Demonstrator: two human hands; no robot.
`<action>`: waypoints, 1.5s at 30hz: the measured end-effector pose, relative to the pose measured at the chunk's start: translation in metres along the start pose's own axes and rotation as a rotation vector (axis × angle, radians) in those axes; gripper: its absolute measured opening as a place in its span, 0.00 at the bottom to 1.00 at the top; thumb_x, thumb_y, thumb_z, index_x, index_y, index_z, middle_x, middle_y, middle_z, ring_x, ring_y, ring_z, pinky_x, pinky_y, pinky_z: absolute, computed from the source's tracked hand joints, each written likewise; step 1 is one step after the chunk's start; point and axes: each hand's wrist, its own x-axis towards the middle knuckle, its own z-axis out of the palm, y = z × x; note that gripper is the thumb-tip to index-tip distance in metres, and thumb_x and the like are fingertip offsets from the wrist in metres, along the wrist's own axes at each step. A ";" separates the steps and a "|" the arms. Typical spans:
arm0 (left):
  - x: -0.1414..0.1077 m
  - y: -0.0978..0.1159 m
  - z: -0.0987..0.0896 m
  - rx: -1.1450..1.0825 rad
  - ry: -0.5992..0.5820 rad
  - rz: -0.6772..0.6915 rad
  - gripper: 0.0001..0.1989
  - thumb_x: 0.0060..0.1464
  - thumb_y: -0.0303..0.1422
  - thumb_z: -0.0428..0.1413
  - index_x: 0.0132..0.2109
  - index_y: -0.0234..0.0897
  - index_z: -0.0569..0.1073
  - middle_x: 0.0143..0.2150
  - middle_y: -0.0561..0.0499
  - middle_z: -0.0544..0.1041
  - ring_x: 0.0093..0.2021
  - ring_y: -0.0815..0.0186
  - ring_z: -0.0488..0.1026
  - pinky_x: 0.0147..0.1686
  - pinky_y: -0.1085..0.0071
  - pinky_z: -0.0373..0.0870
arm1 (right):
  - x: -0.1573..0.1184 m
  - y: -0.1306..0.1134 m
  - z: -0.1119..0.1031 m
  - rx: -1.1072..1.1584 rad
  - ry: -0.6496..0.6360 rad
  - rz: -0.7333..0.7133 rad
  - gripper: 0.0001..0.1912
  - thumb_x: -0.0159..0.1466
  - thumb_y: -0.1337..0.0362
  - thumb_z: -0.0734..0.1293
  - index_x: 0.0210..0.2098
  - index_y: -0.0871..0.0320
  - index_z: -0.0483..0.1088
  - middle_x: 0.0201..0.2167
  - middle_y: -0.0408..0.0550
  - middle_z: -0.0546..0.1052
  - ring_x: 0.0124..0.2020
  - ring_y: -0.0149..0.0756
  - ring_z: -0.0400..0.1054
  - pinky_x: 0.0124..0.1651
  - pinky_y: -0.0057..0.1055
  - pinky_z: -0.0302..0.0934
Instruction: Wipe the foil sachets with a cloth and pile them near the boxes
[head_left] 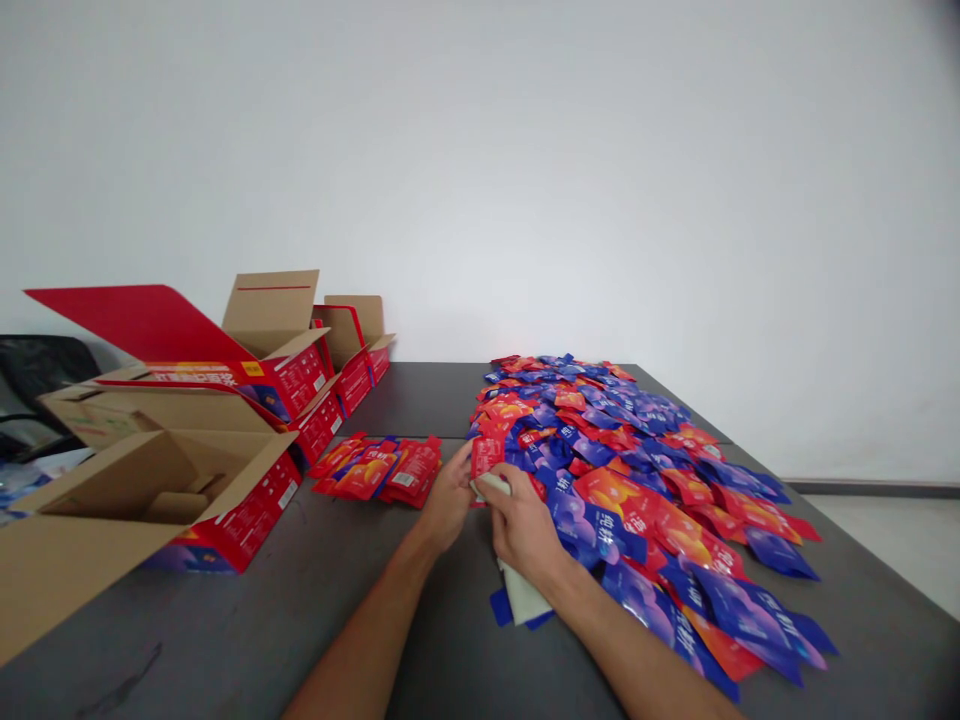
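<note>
Seen from a head-worn camera above a dark grey table [420,400]. Large white characters printed on the blue sachets nearest the viewer, too skewed to read with certainty; small white label panels on the red box sides, print too fine to make out. Two bare forearms reaching in from 6 o'clock, meeting at centre. Left hand [448,497] with its grip pinching a red sachet [486,455] held upright at its fingertips. Right hand [525,527] curled, palm down, its grip closed on a pale sachet [494,485] shown white side up, just beside the red one. Under the right wrist, another white-faced packet with blue edging [520,597] flat on the table. From 12 to 4 o'clock, a wide heap of red, orange and blue sachets [637,470], far too many to count. At 10 o'clock of the hands, a small fanned stack of red sachets [379,468], roughly half a dozen. At 9 to 10 o'clock, about five open red cardboard boxes [247,500] with brown insides, flaps raised, in a row receding toward the white wall [525,150].
</note>
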 end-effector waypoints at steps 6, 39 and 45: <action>0.002 0.001 0.003 -0.019 0.057 0.043 0.40 0.42 0.18 0.55 0.64 0.41 0.65 0.58 0.44 0.76 0.56 0.58 0.74 0.55 0.62 0.70 | 0.000 0.002 -0.002 0.028 0.005 -0.001 0.27 0.62 0.75 0.60 0.56 0.47 0.72 0.51 0.52 0.71 0.50 0.43 0.67 0.50 0.37 0.68; 0.001 -0.006 0.002 0.051 0.276 -0.120 0.34 0.44 0.27 0.62 0.61 0.33 0.71 0.47 0.41 0.81 0.35 0.65 0.77 0.34 0.70 0.70 | 0.008 0.006 -0.006 0.328 0.300 0.103 0.15 0.69 0.65 0.62 0.52 0.49 0.74 0.52 0.52 0.70 0.53 0.40 0.69 0.55 0.39 0.67; -0.001 -0.003 0.005 -0.156 0.074 -0.115 0.38 0.36 0.21 0.52 0.60 0.32 0.72 0.43 0.45 0.81 0.35 0.66 0.76 0.35 0.73 0.69 | 0.005 0.003 0.001 0.312 0.157 0.044 0.17 0.69 0.67 0.61 0.54 0.47 0.74 0.54 0.52 0.69 0.54 0.40 0.68 0.56 0.39 0.68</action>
